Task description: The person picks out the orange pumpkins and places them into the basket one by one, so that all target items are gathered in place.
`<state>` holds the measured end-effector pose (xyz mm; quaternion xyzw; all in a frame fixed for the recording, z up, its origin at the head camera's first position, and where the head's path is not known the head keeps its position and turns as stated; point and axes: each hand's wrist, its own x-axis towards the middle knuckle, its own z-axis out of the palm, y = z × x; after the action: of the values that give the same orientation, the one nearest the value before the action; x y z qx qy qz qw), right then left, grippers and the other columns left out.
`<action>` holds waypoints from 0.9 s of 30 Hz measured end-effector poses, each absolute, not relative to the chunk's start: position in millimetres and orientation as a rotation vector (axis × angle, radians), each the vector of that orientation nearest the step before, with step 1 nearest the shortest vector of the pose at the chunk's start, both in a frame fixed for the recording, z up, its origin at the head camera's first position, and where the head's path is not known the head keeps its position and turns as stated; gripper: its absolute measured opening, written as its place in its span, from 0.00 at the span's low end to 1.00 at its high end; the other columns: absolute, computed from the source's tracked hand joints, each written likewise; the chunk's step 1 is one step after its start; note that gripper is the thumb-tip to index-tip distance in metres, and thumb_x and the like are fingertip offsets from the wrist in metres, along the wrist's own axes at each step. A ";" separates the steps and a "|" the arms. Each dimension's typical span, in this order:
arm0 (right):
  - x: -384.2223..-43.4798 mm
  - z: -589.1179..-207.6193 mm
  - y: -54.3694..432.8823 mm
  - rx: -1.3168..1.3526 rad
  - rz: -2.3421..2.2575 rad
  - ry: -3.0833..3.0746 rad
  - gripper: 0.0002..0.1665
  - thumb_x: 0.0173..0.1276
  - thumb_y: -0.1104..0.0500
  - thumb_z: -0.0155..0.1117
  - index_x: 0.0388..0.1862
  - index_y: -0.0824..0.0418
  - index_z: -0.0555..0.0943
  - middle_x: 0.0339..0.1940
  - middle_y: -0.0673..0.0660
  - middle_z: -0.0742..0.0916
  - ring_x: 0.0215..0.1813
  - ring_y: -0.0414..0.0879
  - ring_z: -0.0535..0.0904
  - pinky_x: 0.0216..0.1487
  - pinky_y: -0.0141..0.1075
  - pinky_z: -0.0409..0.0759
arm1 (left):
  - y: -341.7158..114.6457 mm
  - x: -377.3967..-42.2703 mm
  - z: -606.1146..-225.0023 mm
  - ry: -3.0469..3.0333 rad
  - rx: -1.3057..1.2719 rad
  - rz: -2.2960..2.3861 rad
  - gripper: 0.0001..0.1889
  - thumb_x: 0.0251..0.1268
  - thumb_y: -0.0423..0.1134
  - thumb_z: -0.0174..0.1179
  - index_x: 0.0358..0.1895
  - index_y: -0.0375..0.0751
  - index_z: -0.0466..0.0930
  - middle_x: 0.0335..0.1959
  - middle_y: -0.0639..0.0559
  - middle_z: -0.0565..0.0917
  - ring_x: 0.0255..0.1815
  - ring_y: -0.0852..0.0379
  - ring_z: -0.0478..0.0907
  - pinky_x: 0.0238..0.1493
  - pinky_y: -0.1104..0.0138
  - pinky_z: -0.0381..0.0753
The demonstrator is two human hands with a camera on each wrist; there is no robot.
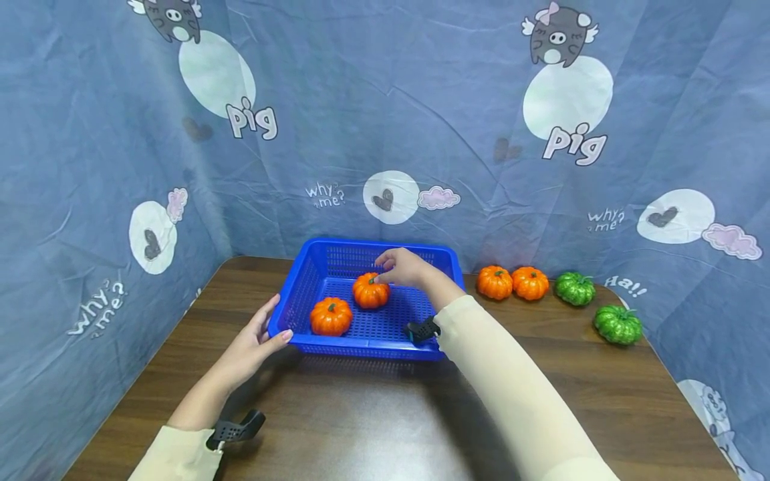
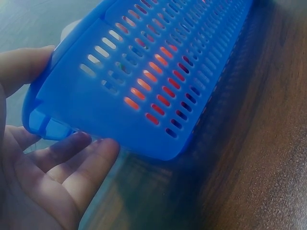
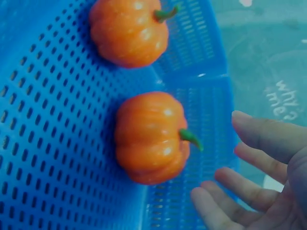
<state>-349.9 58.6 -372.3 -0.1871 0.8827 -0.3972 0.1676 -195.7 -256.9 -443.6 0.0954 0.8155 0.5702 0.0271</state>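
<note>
A blue plastic basket [image 1: 367, 347] with slotted walls sits on the table. My left hand [image 1: 245, 351] grips its near left corner, the thumb on the rim and the fingers around the outside, as the left wrist view shows. Inside lie two small orange pumpkins with green stems: a nearer left pumpkin [image 1: 331, 316] and a middle pumpkin [image 1: 370, 291]. Just above the middle one is my right hand [image 1: 406, 268]. In the right wrist view its fingers [image 3: 249, 189] are spread, with a gap between them and that pumpkin.
Right of the basket, two more orange pumpkins [image 1: 495, 282] stand side by side near the back edge. Two green pumpkins [image 1: 618, 325] lie farther right. A blue printed curtain [image 1: 421, 133] surrounds the brown wooden table [image 1: 361, 414].
</note>
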 end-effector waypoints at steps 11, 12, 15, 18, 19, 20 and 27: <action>-330.7 -351.8 79.6 -0.568 -1.020 2.647 0.28 0.66 0.55 0.71 0.63 0.62 0.78 0.62 0.64 0.82 0.65 0.58 0.75 0.66 0.49 0.74 | -256.4 -195.9 -443.3 2.544 0.268 1.726 0.43 0.75 0.41 0.57 0.82 0.43 0.37 0.75 0.26 0.55 0.70 0.29 0.65 0.63 0.48 0.69; -328.8 -350.0 81.5 -0.564 -1.030 2.644 0.28 0.66 0.55 0.71 0.64 0.62 0.78 0.62 0.64 0.82 0.65 0.58 0.75 0.66 0.49 0.74 | -256.4 -195.8 -443.5 2.546 0.271 1.725 0.43 0.75 0.41 0.57 0.82 0.43 0.37 0.75 0.26 0.55 0.70 0.29 0.65 0.63 0.48 0.70; -323.0 -344.4 85.7 -0.556 -1.064 2.642 0.29 0.67 0.55 0.71 0.64 0.62 0.78 0.62 0.64 0.82 0.65 0.58 0.75 0.65 0.50 0.75 | -257.0 -195.5 -444.0 2.554 0.273 1.723 0.43 0.75 0.41 0.57 0.82 0.43 0.37 0.75 0.26 0.57 0.70 0.29 0.66 0.63 0.49 0.71; -319.3 -340.8 89.7 -0.572 -1.083 2.658 0.28 0.66 0.54 0.71 0.63 0.61 0.78 0.62 0.65 0.82 0.66 0.60 0.75 0.65 0.51 0.74 | -257.3 -195.2 -443.6 2.563 0.269 1.716 0.43 0.75 0.41 0.57 0.82 0.43 0.38 0.74 0.26 0.58 0.69 0.29 0.67 0.62 0.48 0.72; -317.8 -339.7 91.0 -0.578 -1.082 2.667 0.28 0.66 0.54 0.72 0.63 0.61 0.79 0.62 0.65 0.82 0.65 0.61 0.75 0.65 0.51 0.74 | -257.1 -195.0 -443.2 2.562 0.268 1.718 0.43 0.75 0.41 0.57 0.82 0.43 0.38 0.74 0.26 0.58 0.69 0.29 0.67 0.62 0.48 0.72; -316.5 -338.8 92.4 -0.584 -1.076 2.678 0.28 0.66 0.54 0.72 0.63 0.61 0.79 0.62 0.65 0.82 0.65 0.61 0.75 0.65 0.51 0.74 | -256.9 -195.0 -442.9 2.558 0.269 1.724 0.43 0.75 0.41 0.57 0.82 0.43 0.38 0.74 0.26 0.58 0.69 0.29 0.67 0.63 0.48 0.72; -302.5 -333.8 106.9 -0.577 -1.096 2.697 0.27 0.68 0.53 0.70 0.64 0.59 0.79 0.63 0.65 0.81 0.61 0.59 0.79 0.60 0.50 0.79 | -256.0 -194.9 -443.6 2.538 0.271 1.735 0.43 0.75 0.41 0.57 0.82 0.44 0.37 0.74 0.26 0.58 0.69 0.29 0.67 0.62 0.50 0.72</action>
<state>-302.5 106.9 -333.8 -0.1936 0.9054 -0.3677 0.0867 -194.9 -256.0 -443.6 0.0878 0.8220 0.5620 0.0276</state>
